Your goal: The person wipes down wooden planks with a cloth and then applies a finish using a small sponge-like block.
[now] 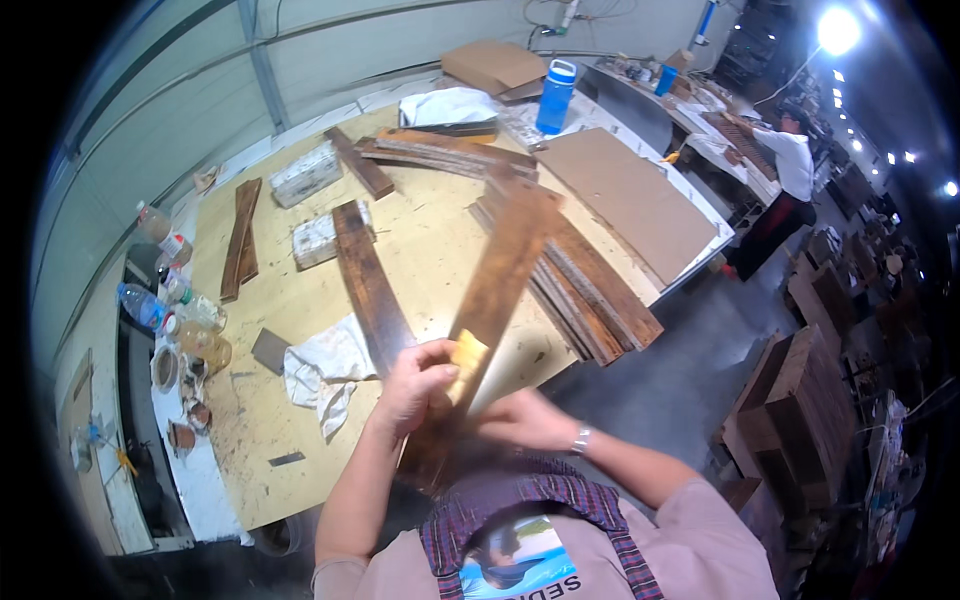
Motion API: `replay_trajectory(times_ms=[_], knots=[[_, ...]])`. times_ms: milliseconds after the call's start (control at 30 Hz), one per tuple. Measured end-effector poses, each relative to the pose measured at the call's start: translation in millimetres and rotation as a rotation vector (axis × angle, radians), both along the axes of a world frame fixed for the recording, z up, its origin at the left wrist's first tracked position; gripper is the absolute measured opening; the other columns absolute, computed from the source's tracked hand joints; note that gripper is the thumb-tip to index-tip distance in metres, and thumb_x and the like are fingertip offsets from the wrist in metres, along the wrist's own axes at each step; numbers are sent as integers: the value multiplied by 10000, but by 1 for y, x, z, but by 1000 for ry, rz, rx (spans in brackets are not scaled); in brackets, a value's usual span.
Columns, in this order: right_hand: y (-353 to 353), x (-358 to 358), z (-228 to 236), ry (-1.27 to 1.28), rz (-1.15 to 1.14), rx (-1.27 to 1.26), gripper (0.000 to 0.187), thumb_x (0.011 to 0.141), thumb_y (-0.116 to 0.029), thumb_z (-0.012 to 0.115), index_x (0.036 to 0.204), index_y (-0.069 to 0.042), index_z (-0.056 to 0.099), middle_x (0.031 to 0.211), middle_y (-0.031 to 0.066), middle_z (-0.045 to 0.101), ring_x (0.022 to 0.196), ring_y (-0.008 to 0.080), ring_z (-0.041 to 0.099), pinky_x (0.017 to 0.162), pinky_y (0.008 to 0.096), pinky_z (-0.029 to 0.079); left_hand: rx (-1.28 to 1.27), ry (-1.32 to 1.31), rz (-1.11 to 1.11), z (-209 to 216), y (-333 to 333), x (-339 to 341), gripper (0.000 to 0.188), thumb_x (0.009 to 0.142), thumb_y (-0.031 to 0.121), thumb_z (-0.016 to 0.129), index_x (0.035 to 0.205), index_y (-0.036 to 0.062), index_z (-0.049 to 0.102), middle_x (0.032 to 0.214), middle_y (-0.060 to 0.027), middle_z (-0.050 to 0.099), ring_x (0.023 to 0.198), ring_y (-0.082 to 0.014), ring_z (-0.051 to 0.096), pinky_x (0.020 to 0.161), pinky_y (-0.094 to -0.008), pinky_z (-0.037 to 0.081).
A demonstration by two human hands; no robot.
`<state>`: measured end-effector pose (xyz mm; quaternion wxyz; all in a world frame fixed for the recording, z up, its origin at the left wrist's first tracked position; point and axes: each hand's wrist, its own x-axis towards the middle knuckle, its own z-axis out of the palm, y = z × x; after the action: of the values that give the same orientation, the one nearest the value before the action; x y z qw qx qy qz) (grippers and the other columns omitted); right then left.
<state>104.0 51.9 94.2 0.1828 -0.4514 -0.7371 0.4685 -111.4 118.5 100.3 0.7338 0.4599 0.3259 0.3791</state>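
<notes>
A long brown wooden plank slants up from my lap over the near edge of the table, slightly blurred. My left hand is closed on a yellow folded piece, held against the plank's face; whether it is cloth or abrasive paper I cannot make out. At the plank's right edge, near its lower end, my right hand grips the wood, its fingertips hidden behind it. Another dark plank lies just left, one end raised on a wrapped block. Beside it is a crumpled white cloth.
Stacked planks lie to the right, beside a flat brown board. A blue bottle stands at the back. Several plastic bottles line the left edge. Another person works at a far-right bench; wooden pieces stand on the right.
</notes>
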Motion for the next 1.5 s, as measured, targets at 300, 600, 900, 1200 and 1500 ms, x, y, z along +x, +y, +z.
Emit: replay_trajectory(times_ms=[300,600,900,1200,1500], knots=[[10,54,116,-641,162,895,676,619,-120,764,1263,-59,568,1107,135,594,1083,311,563,956,425,448,126,290,-429,28,-17,-1,304,721,98,716,995,-34,691,970,-53,597,960,-137,571,870,-274,449],[-2,98,72,-333,-84,617,578,561,-236,827,1078,-38,660,922,131,597,876,318,624,741,386,526,527,200,-246,49,-1,-33,468,707,238,742,1105,0,678,1317,-144,559,1178,-241,558,1012,-343,435],[79,163,51,-411,-884,519,578,581,-322,823,1061,-16,719,1008,197,637,946,335,633,856,395,508,36,-36,381,-6,-49,-109,610,718,345,707,1164,-59,604,980,-110,672,875,-208,673,833,-326,551],[114,177,16,-448,-881,353,547,613,-346,823,997,32,724,1042,253,624,980,361,625,871,420,503,-47,-42,549,-39,-94,-115,559,757,301,675,1166,-67,575,875,-82,630,740,-163,618,641,-258,490],[88,114,30,-364,-789,889,421,738,-143,763,1119,-3,652,1095,171,586,1062,327,566,943,407,447,-76,-49,733,-58,-117,-140,550,827,205,591,1287,-89,524,1130,-104,632,1046,-165,610,929,-296,469]])
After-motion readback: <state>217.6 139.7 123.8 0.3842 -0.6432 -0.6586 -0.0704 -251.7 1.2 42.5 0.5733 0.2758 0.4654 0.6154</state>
